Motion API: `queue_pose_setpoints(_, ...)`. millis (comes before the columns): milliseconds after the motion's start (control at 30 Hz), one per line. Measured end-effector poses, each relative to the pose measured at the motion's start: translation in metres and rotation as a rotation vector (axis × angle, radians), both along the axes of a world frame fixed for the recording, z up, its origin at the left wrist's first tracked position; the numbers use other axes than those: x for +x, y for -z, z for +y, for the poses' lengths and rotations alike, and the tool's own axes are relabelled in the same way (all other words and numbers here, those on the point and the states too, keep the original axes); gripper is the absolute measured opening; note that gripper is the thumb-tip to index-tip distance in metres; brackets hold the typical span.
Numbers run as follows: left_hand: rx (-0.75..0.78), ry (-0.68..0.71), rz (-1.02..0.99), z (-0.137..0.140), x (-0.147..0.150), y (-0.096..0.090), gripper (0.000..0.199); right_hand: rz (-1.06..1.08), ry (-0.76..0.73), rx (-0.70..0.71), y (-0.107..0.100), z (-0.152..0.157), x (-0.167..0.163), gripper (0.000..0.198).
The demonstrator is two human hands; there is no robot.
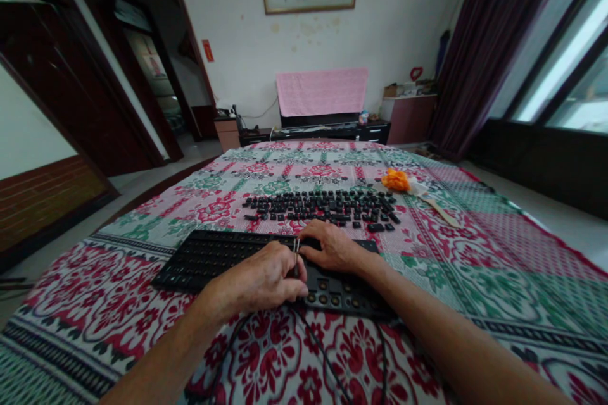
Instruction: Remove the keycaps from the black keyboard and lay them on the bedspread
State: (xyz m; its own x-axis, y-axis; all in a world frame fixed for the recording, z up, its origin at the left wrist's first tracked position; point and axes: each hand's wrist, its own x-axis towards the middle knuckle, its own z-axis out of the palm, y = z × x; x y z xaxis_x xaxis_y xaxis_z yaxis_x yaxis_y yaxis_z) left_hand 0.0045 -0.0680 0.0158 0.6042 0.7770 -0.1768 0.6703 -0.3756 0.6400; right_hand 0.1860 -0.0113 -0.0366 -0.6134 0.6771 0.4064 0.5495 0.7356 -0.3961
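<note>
A black keyboard lies at a slant on the patterned tablecloth, its keycaps off and the round key seats bare. My left hand is closed around a slim two-pronged metal tool over the middle of the keyboard. The prongs point away from me, and the fingers hide the tool's lower part. Close against the prongs, my right hand has its thumb and forefinger bent together. Anything in that pinch is too small to make out. Beyond both hands, loose black keycaps are spread in rough rows.
An orange cloth-like bundle and a brush with a pale handle lie at the right. The keyboard's black cable runs toward me over the tablecloth. A low cabinet with a pink cloth stands by the far wall.
</note>
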Motion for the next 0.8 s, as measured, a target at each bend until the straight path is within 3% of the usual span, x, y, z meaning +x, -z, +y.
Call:
queue_pose_setpoints(200,-0.117,0.011,-0.041,0.003,-0.003,-0.002,0.024,-0.007,0.009,0.007,0.000,0.000,0.000,0.017)
queue_pose_setpoints(400,0.171,0.030,0.022,-0.011,-0.001,-0.003,0.019,-0.018,0.025,0.009,0.000,-0.001,-0.001,0.017)
queue_pose_setpoints(633,-0.224,-0.092,-0.254,0.003,-0.008,0.006,0.019,-0.030,0.023,0.014,0.001,0.000,-0.001,0.018)
queue_pose_setpoints(800,-0.332,-0.138,-0.339,0.012,-0.009,0.007,0.017,-0.023,0.023,0.013,0.002,0.000,-0.001,0.018)
